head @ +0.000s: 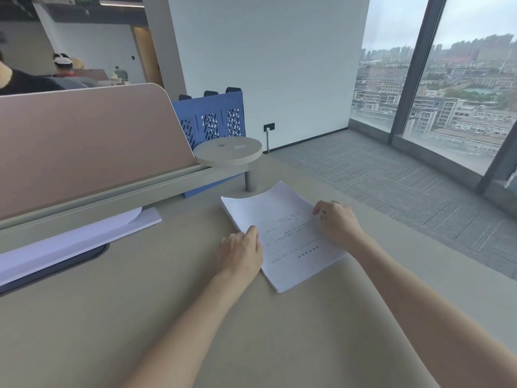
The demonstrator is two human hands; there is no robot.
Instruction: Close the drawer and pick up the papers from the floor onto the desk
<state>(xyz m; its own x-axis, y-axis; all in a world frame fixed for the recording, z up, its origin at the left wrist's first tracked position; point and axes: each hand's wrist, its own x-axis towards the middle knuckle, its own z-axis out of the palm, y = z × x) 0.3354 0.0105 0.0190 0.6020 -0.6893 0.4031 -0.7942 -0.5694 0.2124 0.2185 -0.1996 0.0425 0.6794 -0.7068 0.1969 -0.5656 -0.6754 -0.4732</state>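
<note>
Papers (282, 236), a printed stack, lie flat on the beige desk (195, 317), angled, just in front of the post of a small round shelf (228, 151). Left hand (240, 253) rests palm down, fingers loose, on the stack's left edge; right hand (337, 222) presses curled fingers on its right edge, neither one gripping. Off to the left, more white sheets (75, 239) sit under the pink divider (89, 144), and grey carpet (391, 180) spreads beyond the desk.
</note>
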